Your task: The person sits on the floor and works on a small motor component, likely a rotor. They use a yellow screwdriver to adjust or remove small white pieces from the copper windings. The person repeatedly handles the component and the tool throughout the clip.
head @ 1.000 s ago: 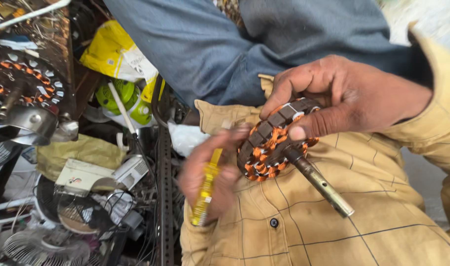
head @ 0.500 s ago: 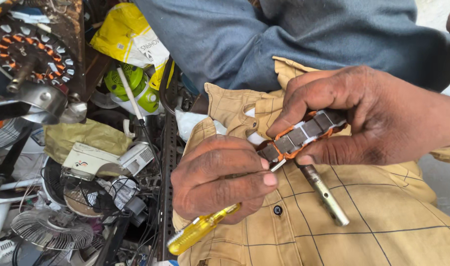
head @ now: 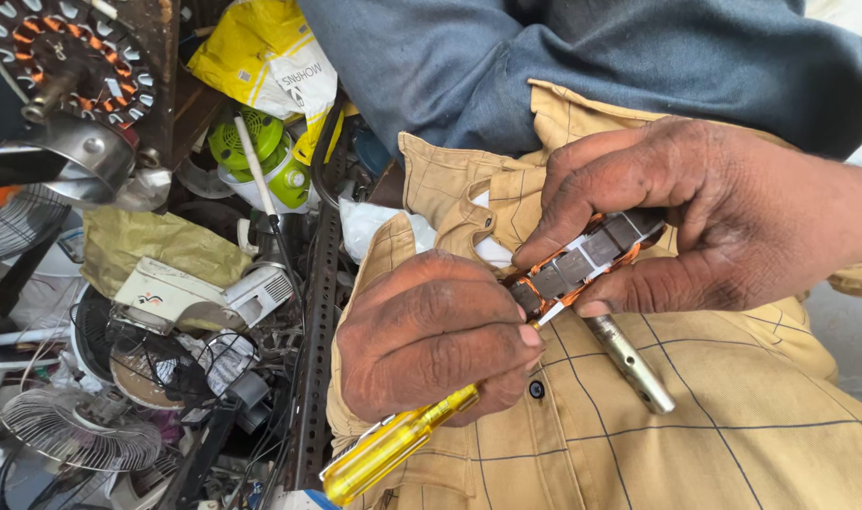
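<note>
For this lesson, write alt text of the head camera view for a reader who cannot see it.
A person's right hand grips a copper-wound motor stator with a metal shaft over their lap, while the left hand works at it with a yellow-handled screwdriver. To the left lies a heap of fan parts, including a small fan grille and a green fan.

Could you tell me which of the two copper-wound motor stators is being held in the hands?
The stator with the metal shaft, gripped edge-on by the right hand over the lap; the other stator sits face-up at top left, untouched.
</note>
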